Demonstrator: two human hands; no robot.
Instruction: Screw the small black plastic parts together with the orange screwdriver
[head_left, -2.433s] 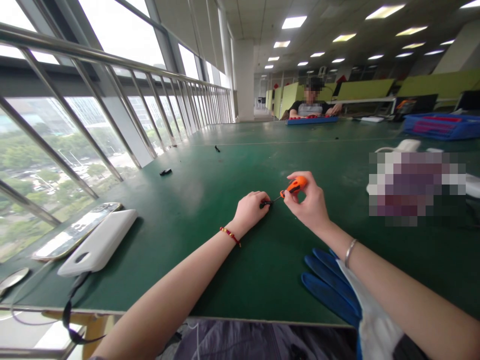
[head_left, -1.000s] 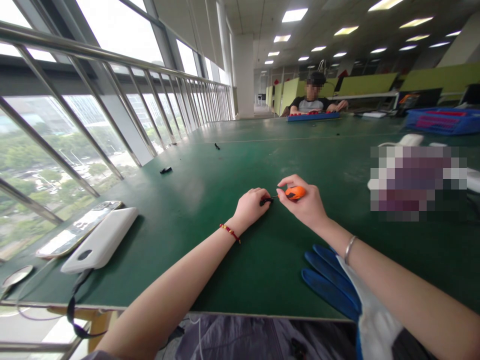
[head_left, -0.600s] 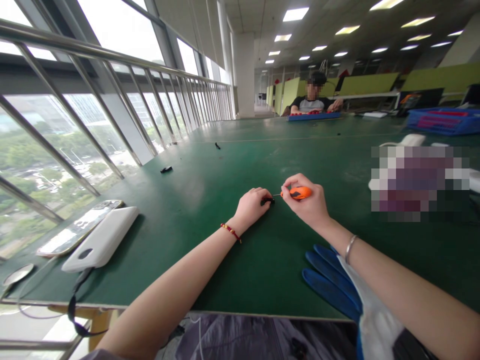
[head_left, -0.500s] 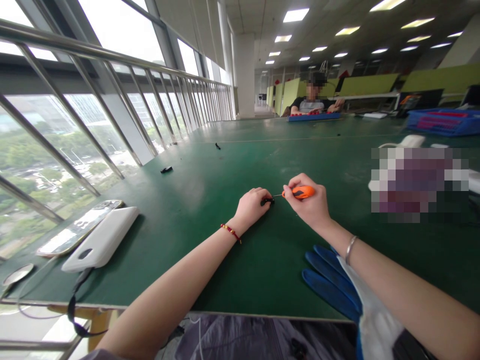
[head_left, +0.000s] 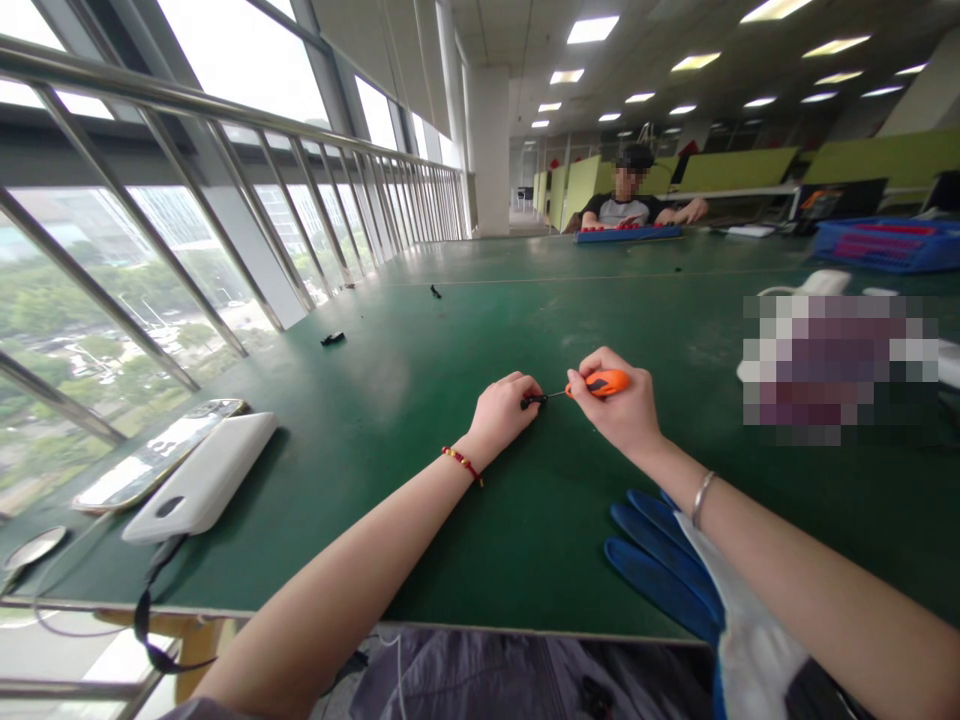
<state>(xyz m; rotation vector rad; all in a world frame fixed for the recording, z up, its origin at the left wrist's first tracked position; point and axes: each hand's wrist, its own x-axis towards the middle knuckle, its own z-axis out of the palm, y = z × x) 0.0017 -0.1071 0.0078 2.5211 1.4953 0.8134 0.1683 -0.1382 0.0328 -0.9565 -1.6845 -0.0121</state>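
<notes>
My left hand (head_left: 504,412) rests on the green table (head_left: 465,530), its fingers closed on a small black part (head_left: 532,401). To its right, my right hand (head_left: 619,405) is wrapped round the orange and black handle of a screwdriver (head_left: 607,382). The thin metal shaft points left, and its tip meets the black part near my left fingertips; the exact contact is too small to make out. A blue and white glove (head_left: 664,555) lies under my right forearm.
At the left are a phone (head_left: 161,455) and a white power bank (head_left: 202,480) with a cable. Small black pieces (head_left: 332,339) lie farther back. A person (head_left: 626,200) sits across the table behind a blue tray (head_left: 628,235). A blue basket (head_left: 885,247) stands back right.
The screwdriver shaft and the black part have shifted very slightly between my hands. Across the table, the person's arm has moved to the right. Both my hands keep their grip.
</notes>
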